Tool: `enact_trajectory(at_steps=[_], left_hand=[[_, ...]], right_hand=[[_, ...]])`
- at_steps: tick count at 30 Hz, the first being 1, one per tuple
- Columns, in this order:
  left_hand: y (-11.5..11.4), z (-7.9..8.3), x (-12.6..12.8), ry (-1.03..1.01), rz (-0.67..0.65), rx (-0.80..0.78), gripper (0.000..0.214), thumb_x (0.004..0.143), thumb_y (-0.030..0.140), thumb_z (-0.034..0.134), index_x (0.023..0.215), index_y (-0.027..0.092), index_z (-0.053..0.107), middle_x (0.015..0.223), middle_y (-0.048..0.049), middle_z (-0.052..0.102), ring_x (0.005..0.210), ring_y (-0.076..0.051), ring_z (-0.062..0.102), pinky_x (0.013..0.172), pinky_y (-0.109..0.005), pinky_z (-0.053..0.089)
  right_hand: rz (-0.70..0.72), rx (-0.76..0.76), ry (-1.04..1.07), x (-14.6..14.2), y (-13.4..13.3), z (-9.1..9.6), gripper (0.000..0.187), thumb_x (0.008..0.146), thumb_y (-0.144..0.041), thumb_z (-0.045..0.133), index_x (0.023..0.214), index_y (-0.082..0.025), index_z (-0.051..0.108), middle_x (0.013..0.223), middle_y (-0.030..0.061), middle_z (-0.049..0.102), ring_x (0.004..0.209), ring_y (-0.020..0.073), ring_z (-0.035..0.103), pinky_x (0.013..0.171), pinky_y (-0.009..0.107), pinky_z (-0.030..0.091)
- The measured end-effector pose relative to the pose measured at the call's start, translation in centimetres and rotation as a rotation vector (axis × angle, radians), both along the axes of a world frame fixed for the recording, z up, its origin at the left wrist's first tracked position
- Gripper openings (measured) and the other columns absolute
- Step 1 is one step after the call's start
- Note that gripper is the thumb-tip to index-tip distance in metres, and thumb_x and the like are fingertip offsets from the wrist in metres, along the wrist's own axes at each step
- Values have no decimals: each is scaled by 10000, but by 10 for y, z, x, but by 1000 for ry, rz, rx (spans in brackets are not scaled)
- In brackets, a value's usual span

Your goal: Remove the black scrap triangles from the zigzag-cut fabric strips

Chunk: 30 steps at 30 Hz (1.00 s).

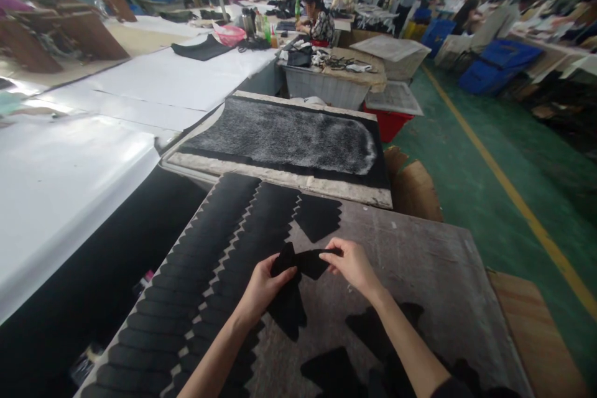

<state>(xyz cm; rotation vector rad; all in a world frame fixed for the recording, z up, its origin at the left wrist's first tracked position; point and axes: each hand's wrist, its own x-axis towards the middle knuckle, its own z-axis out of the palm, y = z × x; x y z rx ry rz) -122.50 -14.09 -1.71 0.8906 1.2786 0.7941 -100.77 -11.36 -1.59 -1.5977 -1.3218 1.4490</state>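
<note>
My left hand (275,277) grips several black fabric pieces (288,310) together, thumb on top, their lower ends hanging just over the board. Between finger and thumb, my right hand (342,261) pinches the edge of one black fabric piece (310,263) that stretches across from the left hand. Overlapping black pieces (181,267) lie in long rows on the left of the brown board (420,255), with a shorter group (318,216) at the far end of the third row. Loose black pieces (333,370) lie near my right forearm, which partly covers them.
Beyond the board lies a black pad with whitish marks (289,134). A white-covered table (60,186) runs along the left. Grey bins (326,87), a red bin (392,124) and cardboard (417,189) stand ahead. A green floor with a yellow line (513,186) is at right; people work farther back.
</note>
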Motion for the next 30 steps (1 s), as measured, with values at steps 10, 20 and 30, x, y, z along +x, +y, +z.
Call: enact_trajectory(at_steps=[10, 20, 30], left_hand=[[4, -13, -15, 127, 63, 70, 339, 705, 414, 738, 942, 179, 678, 818, -14, 739, 701, -176, 644, 611, -244, 508], [5, -18, -18, 158, -9, 79, 345, 749, 397, 698, 1018, 185, 658, 937, -41, 744, 801, -206, 655, 698, -287, 541], [19, -4, -5, 341, -142, 262, 415, 735, 352, 704, 1127, 228, 645, 1083, -57, 743, 979, -278, 674, 902, -382, 531]], right_hand=[[-220, 9, 213, -5, 32, -18, 435, 632, -538, 711, 866, -191, 595, 638, -41, 634, 504, 143, 681, 423, 194, 506], [-204, -10, 41, -9, 45, -27, 268, 706, -418, 639, 830, -185, 596, 510, -54, 605, 446, 125, 648, 393, 172, 486], [-144, -15, -146, -7, 48, -28, 262, 753, -444, 563, 866, -209, 591, 475, -63, 586, 346, 96, 560, 305, 156, 373]])
